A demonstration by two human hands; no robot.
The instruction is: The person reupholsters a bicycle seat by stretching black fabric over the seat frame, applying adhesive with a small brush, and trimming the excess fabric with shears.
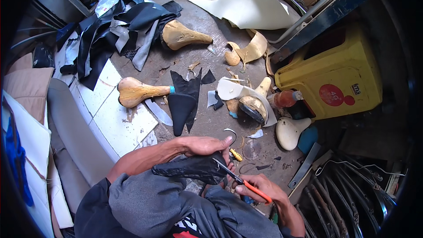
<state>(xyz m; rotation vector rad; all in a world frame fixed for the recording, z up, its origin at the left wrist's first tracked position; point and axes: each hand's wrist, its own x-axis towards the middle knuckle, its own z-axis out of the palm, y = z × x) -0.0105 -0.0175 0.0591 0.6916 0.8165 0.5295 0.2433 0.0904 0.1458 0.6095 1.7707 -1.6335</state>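
A cream sheet (pixel 246 6) lies on the floor, upper centre of the frame. At lower centre, a black saddle (pixel 187 169) rests by the lap; the left hand (pixel 203 145) has fingers closed around its right end. Right of it, the right hand's (pixel 263 186) fingers hold orange-handled scissors (pixel 247 184).

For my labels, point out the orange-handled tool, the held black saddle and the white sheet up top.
Orange-handled tool (pixel 254 189): head view, on its handle.
Black saddle (pixel 189 169): head view, middle of cover.
White sheet (pixel 243 6): head view, its broad middle.
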